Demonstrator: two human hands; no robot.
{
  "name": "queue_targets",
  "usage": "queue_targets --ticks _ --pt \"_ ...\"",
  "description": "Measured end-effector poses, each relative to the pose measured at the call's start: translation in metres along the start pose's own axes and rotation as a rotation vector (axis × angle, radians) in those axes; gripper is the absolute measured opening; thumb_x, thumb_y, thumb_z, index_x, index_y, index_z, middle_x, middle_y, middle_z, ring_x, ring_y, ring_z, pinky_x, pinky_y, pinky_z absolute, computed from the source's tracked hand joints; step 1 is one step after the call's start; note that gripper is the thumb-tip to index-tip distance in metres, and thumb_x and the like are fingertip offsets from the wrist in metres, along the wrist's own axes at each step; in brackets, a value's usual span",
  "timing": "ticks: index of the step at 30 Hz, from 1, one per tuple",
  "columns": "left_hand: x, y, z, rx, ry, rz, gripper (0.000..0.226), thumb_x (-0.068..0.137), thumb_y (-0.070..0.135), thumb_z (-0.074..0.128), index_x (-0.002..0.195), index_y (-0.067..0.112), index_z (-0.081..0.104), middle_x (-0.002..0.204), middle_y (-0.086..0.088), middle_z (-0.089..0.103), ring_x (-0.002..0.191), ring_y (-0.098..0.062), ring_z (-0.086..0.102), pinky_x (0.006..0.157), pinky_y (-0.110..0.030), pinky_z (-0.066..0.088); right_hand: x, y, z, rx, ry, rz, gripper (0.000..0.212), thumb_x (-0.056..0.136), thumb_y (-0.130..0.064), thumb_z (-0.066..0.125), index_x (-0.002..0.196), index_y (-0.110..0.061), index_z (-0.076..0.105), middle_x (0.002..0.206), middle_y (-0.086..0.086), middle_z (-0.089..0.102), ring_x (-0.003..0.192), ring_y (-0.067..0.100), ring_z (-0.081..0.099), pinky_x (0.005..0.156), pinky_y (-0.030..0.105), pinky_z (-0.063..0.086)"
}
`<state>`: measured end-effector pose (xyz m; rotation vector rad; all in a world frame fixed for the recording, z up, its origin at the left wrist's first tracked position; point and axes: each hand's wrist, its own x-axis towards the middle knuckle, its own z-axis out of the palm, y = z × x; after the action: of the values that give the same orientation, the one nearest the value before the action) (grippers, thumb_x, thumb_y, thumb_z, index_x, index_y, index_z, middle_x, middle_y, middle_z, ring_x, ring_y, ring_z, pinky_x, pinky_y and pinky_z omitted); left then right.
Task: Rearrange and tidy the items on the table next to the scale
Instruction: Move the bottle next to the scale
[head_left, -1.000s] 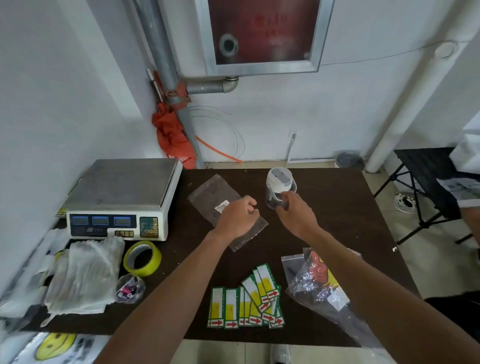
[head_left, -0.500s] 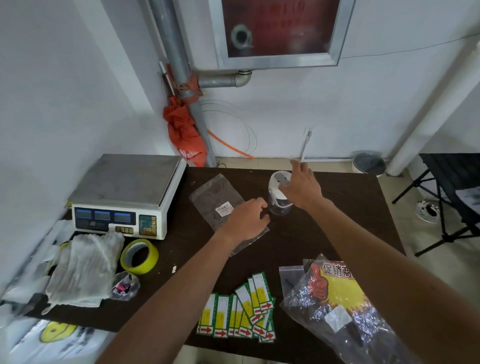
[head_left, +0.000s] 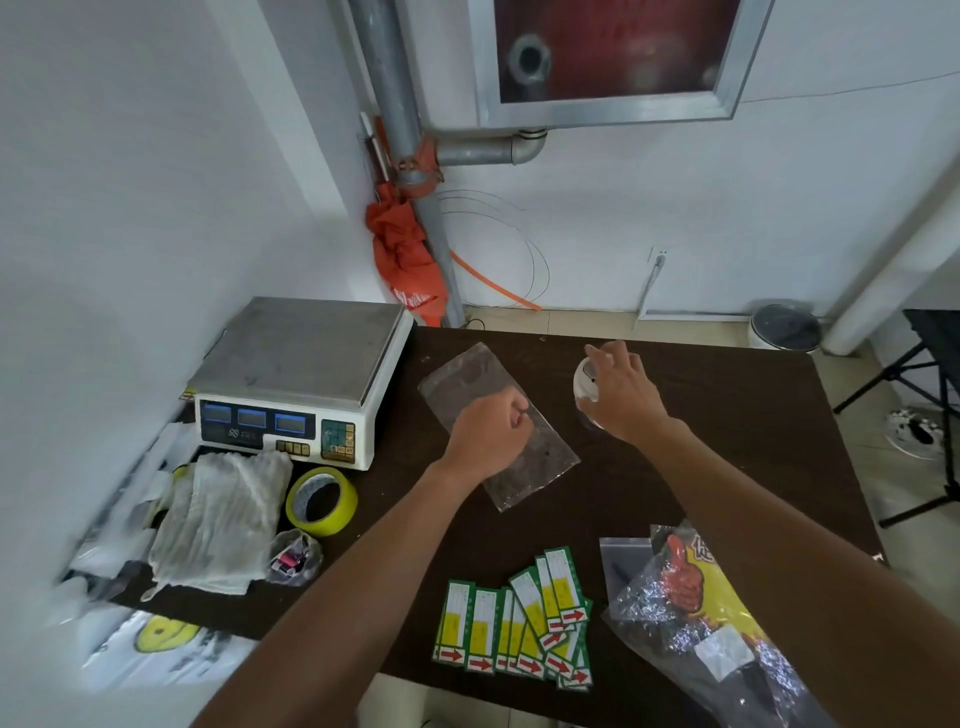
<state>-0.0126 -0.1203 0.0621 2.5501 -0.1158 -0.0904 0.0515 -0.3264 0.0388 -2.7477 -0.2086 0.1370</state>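
A person's two bare arms are reaching across a dark brown table (head_left: 727, 415) set in a white-walled corner, where an electronic scale (head_left: 296, 374) is sitting at the table's far left end. The left hand (head_left: 488, 436) is resting knuckles-up on a clear plastic bag (head_left: 462, 379) that is lying flat and slantwise near the middle of the tabletop, just right of the scale; its fingers are curled under, and whether they are pinching the film or only pressing on it cannot be told. The right hand (head_left: 623, 400) is coming down from above on a small white-lidded container (head_left: 584, 379) standing just right of the bag toward the far edge, its fingers curving over the lid and gripping it. In front of the scale, a yellow tape roll (head_left: 322, 501) is lying flat beside a folded white cloth (head_left: 218, 519), with a small knotted bag (head_left: 293, 558) of pink and dark bits lying just in front of the roll. Along the near edge, a fan of green-and-yellow price tags (head_left: 519, 629) with red arrows is lying overlapped, and to its right a crinkled silvery bag (head_left: 691, 623) bearing a red thumbs-up print is partly covering a small zip bag (head_left: 621, 556) under the right forearm.
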Motion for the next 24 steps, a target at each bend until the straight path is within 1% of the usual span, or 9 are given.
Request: queue_targets --ticks 3,8,11,13,15,17,19,21,24 --pt "-0.003 -0.009 -0.006 -0.004 -0.007 -0.009 0.021 0.098 0.028 0.057 0.116 0.018 0.063 0.095 0.005 0.069 0.088 -0.008 0.066 0.083 -0.029 0.056 -0.008 -0.001 -0.001 -0.069 -0.006 0.011 0.087 0.084 -0.033 0.076 0.152 -0.017 0.025 0.147 0.01 0.034 0.134 0.031 0.036 0.1 0.047 0.047" --pt "-0.012 -0.021 -0.013 -0.035 -0.027 -0.037 0.021 0.098 0.031 0.057 0.115 0.02 0.063 0.095 0.007 0.068 0.087 -0.008 0.066 0.081 -0.029 0.056 -0.028 -0.003 0.001 -0.17 0.01 -0.02 0.089 0.086 -0.036 0.074 0.153 -0.015 0.02 0.147 0.012 0.035 0.134 0.032 0.039 0.108 0.045 0.042" --pt "-0.019 -0.025 -0.018 -0.074 -0.013 -0.038 0.019 0.098 0.03 0.058 0.113 0.021 0.063 0.091 0.011 0.066 0.085 -0.006 0.066 0.076 -0.024 0.054 -0.043 -0.008 0.007 -0.191 0.059 -0.039 0.088 0.087 -0.04 0.073 0.154 -0.016 0.02 0.149 0.012 0.036 0.135 0.032 0.039 0.111 0.046 0.039" --pt "-0.023 -0.029 -0.021 -0.095 0.008 -0.045 0.019 0.097 0.03 0.059 0.113 0.021 0.063 0.093 0.01 0.067 0.085 -0.004 0.065 0.072 -0.02 0.052 -0.05 -0.016 0.009 -0.19 0.086 -0.063 0.089 0.086 -0.042 0.073 0.153 -0.017 0.021 0.148 0.011 0.037 0.134 0.032 0.041 0.11 0.045 0.04" --pt "-0.026 -0.034 -0.023 -0.093 0.027 -0.046 0.022 0.094 0.029 0.062 0.115 0.023 0.062 0.102 0.006 0.07 0.09 -0.006 0.065 0.073 -0.022 0.055 -0.054 -0.03 0.008 -0.189 0.112 -0.095 0.09 0.084 -0.043 0.074 0.153 -0.018 0.021 0.147 0.011 0.039 0.133 0.031 0.042 0.11 0.045 0.04" --pt "-0.029 -0.04 -0.024 -0.085 0.02 -0.035 0.031 0.091 0.029 0.067 0.121 0.024 0.059 0.114 0.005 0.068 0.101 -0.01 0.065 0.079 -0.027 0.056 -0.057 -0.049 0.004 -0.175 0.128 -0.127 0.09 0.083 -0.044 0.075 0.152 -0.019 0.022 0.145 0.01 0.04 0.132 0.03 0.042 0.109 0.043 0.04" --pt "-0.034 -0.046 -0.024 -0.091 -0.02 -0.022 0.049 0.087 0.033 0.073 0.13 0.023 0.052 0.127 0.004 0.063 0.113 -0.014 0.062 0.089 -0.034 0.054 -0.06 -0.072 0.001 -0.164 0.111 -0.171 0.087 0.083 -0.046 0.074 0.15 -0.02 0.024 0.145 0.008 0.04 0.131 0.027 0.042 0.109 0.04 0.04" --pt "-0.04 -0.05 -0.024 -0.113 -0.049 -0.025 0.068 0.081 0.039 0.079 0.138 0.023 0.045 0.135 0.004 0.057 0.12 -0.015 0.058 0.097 -0.038 0.052 -0.063 -0.097 0.001 -0.142 0.09 -0.217 0.085 0.082 -0.049 0.074 0.149 -0.022 0.028 0.143 0.005 0.041 0.13 0.023 0.042 0.105 0.038 0.042" --pt "-0.055 -0.059 -0.026 -0.189 -0.03 -0.035 0.087 0.072 0.043 0.086 0.142 0.024 0.039 0.137 0.006 0.053 0.121 -0.012 0.055 0.097 -0.03 0.046 -0.068 -0.133 0.009 -0.081 0.057 -0.285 0.085 0.078 -0.054 0.075 0.146 -0.026 0.033 0.138 0.001 0.045 0.126 0.019 0.045 0.1 0.037 0.045"
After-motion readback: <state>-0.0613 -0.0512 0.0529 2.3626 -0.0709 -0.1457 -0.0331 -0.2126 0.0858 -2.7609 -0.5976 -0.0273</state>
